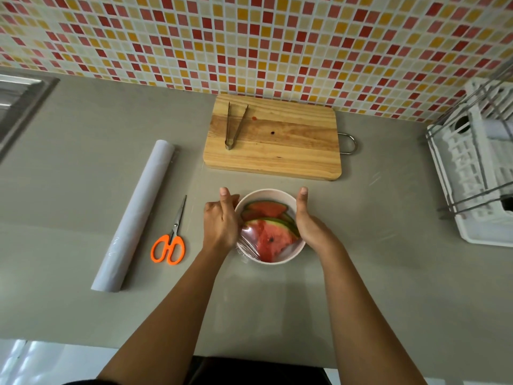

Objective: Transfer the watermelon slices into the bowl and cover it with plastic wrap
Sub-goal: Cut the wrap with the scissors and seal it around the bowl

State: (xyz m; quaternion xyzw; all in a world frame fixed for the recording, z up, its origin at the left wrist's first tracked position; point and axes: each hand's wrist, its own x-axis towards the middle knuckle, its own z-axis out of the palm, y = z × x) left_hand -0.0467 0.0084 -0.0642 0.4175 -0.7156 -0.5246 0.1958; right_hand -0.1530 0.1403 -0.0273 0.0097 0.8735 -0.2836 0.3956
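With slices (266,232) in the bowl (280,260), I cupped the left hand (220,223) and right hand (306,220), fingers together, against the wrap (247,240); next, I judged, smoothing it under the rim.

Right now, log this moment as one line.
stage: wrapping | bowl: holds watermelon slices, plastic wrap over them | left hand, right hand: flank bowl | tongs: on cutting board

A grey countertop (83,190) meets a wall of red, orange and cream mosaic tiles (249,37) under soft, even light.
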